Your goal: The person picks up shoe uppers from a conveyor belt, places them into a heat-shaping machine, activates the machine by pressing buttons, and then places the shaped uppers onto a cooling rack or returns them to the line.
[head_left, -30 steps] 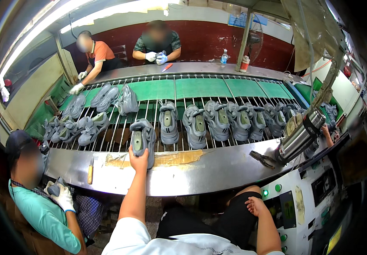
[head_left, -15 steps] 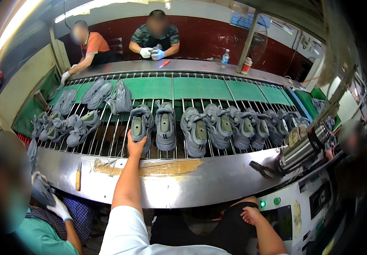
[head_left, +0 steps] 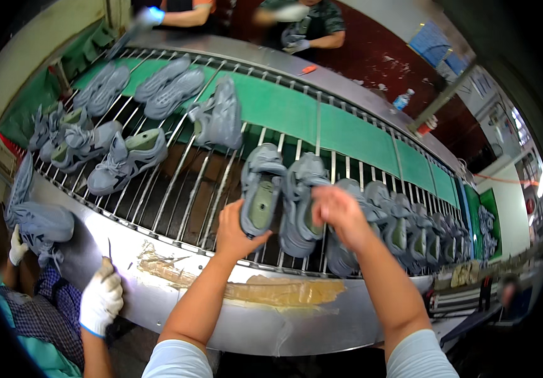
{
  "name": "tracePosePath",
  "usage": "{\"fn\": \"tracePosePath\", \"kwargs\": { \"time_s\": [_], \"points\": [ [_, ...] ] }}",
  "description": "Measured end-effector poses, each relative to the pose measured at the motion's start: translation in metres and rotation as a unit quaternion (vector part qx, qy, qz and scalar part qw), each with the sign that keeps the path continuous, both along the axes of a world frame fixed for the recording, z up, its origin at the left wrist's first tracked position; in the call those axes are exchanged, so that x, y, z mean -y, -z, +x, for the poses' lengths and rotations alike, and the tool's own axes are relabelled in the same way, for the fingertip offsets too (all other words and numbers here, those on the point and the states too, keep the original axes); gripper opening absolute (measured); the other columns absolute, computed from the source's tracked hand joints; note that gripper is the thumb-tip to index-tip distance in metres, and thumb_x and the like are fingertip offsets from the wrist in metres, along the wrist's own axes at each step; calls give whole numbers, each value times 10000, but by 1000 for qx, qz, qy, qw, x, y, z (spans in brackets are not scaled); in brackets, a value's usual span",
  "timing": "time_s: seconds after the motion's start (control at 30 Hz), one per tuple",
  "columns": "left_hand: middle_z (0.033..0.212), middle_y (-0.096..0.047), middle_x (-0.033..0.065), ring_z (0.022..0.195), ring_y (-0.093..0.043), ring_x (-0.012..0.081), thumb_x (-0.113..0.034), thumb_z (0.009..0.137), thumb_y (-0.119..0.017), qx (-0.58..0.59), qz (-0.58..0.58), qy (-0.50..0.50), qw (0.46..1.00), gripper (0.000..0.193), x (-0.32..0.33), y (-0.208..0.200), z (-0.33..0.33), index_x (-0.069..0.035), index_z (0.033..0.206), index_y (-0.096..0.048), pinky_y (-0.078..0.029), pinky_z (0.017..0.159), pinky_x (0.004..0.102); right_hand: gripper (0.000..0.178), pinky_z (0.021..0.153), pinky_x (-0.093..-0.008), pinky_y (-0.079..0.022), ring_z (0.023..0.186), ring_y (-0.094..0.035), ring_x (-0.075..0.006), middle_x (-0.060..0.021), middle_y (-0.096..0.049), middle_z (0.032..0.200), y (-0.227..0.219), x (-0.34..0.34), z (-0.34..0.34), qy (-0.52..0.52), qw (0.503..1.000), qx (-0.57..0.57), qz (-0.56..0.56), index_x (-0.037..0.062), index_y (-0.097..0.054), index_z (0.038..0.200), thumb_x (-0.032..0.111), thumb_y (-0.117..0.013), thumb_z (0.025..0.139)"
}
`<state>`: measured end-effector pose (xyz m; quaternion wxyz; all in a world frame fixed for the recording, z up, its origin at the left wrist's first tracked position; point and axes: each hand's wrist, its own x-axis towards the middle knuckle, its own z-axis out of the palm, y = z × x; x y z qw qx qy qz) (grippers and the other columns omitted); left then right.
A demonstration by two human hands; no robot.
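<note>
My left hand (head_left: 236, 232) is wrapped round the heel of a grey sneaker (head_left: 262, 190) with a green insole, thumb below the heel. This sneaker is at the left end of a row on a roller conveyor (head_left: 221, 183). Close beside it on the right stands another grey sneaker (head_left: 299, 230). My right hand (head_left: 345, 220) hovers in front of that second sneaker's collar; its fingers are smeared by motion, and I cannot tell whether they touch the shoe. Farther right, more grey sneakers (head_left: 397, 220) continue the row, partly hidden by my right hand and forearm.
Several grey shoes (head_left: 130, 157) and soles (head_left: 174, 94) lie left. A metal ledge (head_left: 252, 321) borders the near side. At left, a co-worker's gloved hand (head_left: 102, 296) holds a knife; a grey shoe (head_left: 45, 220) is near their other hand. Two people work across the conveyor.
The view has swung and tilted. My right hand has risen from my lap to the sneaker row. My left hand still holds the sneaker's heel. The co-worker at left has picked up the knife.
</note>
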<state>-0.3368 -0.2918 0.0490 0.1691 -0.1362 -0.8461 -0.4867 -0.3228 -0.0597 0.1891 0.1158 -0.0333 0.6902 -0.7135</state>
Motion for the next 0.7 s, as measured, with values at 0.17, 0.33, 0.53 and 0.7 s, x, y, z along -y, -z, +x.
{"fn": "tracePosePath", "kwargs": {
  "time_s": [0.17, 0.33, 0.53, 0.7],
  "points": [
    [1175, -483, 204, 1073, -473, 397, -327, 546, -864, 18, 17, 47, 999, 879, 7, -9, -18, 0, 1234, -424, -421, 915, 460, 522, 774, -267, -493, 906, -591, -164, -123, -590, 1080, 26, 56, -199, 59, 995, 52, 59, 21, -398, 1338, 212, -582, 888],
    [1175, -483, 214, 1054, -488, 404, -396, 556, -857, 26, 24, 62, 997, 903, 16, 1, -33, 6, 1231, -412, -430, 896, 469, 789, 837, -315, -466, 1019, -542, -217, -163, -503, 1206, 64, 89, -327, 69, 976, 120, 166, 16, -324, 1393, 402, -666, 796],
    [1238, -459, 175, 1119, -462, 391, -336, 572, -800, 75, 71, 81, 991, 829, 15, 5, -33, -32, 1260, -451, -388, 954, 475, 859, 914, -376, -420, 1145, -486, -291, -234, -417, 1333, 121, 111, -404, 67, 945, 277, 161, 53, -331, 1398, 573, -600, 770],
    [1222, -479, 163, 1115, -472, 381, -316, 586, -793, 81, 86, 70, 991, 791, 17, 3, -33, -32, 1247, -463, -389, 951, 460, 503, 834, -350, -454, 904, -596, -259, -170, -623, 1048, 141, 128, -404, 73, 957, 273, 66, 59, -598, 1071, 441, -579, 743]
  ]
}}
